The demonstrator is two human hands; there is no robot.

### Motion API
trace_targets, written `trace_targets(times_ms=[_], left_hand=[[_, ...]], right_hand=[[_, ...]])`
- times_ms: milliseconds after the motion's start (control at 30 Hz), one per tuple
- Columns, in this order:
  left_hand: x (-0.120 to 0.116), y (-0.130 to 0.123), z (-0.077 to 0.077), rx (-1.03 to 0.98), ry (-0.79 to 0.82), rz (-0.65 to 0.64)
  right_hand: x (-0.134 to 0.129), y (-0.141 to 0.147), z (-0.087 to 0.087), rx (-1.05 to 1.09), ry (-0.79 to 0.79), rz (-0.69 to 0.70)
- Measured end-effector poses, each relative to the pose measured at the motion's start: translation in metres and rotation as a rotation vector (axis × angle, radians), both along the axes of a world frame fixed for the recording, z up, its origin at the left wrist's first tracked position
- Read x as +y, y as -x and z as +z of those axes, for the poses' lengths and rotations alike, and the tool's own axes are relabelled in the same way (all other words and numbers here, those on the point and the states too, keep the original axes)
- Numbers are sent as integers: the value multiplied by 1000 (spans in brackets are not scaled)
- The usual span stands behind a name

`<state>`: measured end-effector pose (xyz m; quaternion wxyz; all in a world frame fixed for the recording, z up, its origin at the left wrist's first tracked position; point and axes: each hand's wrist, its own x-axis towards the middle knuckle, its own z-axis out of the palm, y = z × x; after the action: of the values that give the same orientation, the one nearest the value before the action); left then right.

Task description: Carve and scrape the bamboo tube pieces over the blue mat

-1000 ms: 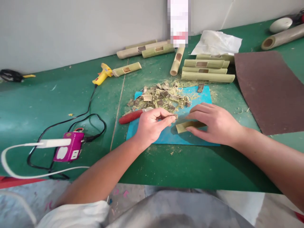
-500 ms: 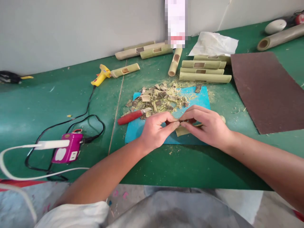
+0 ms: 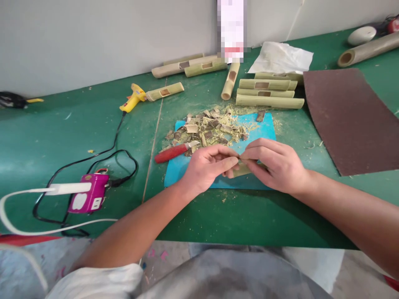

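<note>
Over the blue mat (image 3: 174, 176), my left hand (image 3: 208, 168) and my right hand (image 3: 277, 164) meet fingertip to fingertip. Both are closed in a pinch on something small and dark, mostly hidden by the fingers. Beneath them a pale green bamboo piece (image 3: 242, 169) lies on the mat, partly covered by my hands. A knife with a red handle (image 3: 171, 153) rests left of my left hand, its blade towards the pile of bamboo chips and shavings (image 3: 207, 126). One dark chip (image 3: 260, 116) sits apart at the mat's upper right.
Cut bamboo tubes (image 3: 264, 93) with rectangular openings lie along the back. A yellow glue gun (image 3: 134, 98) is at left, its cord running to a purple power adapter (image 3: 89, 193). A brown sheet (image 3: 352, 120) covers the right side; white paper (image 3: 280, 58) tops some tubes.
My fingertips have shifted slightly to the right. The fingers of my left hand have spread a little from its thumb, showing more of the bamboo piece below. Other things stay put.
</note>
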<state>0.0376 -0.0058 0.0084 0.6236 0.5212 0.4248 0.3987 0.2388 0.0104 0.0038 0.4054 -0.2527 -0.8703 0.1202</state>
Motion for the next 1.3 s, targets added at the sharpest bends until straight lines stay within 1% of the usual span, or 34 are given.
trace_targets(times_ms=[100,200,300,367,500,600,733,833,933,967,1033,1133,1200,1300], left_hand=[[0,0,3,6,-5,34],[0,2,3,24,-15,35],[0,4,1,37,-36,38],[-1,5,0,63,-70,63],[-2,3,0,134,-146,134],[-5,2,0,151,-146,125],[-7,2,0,179,-166,97],[-5,4,-3,278,-274,129],[-1,11,-7,426,-483,183],[1,14,-8,475,-542,178],[4,19,-10,574,-619,122],[5,23,-11,700,-674,1],[5,24,-10,720,-714,-54],[3,23,-9,668,-790,-108]], right_hand=[[0,0,1,-41,-44,-10],[0,-1,1,-79,-70,-30],[0,-2,0,-98,-72,-31],[0,-2,0,-91,-67,-33],[0,-2,0,-49,14,-86],[1,0,-1,-46,91,-104],[0,1,-3,-68,105,-97],[1,-3,-1,-130,119,-90],[2,-11,1,-282,132,-27],[3,-13,1,-349,139,5],[5,-18,0,-413,162,28],[8,-21,-2,-412,193,37],[9,-21,-4,-404,200,43],[11,-21,-4,-406,208,27]])
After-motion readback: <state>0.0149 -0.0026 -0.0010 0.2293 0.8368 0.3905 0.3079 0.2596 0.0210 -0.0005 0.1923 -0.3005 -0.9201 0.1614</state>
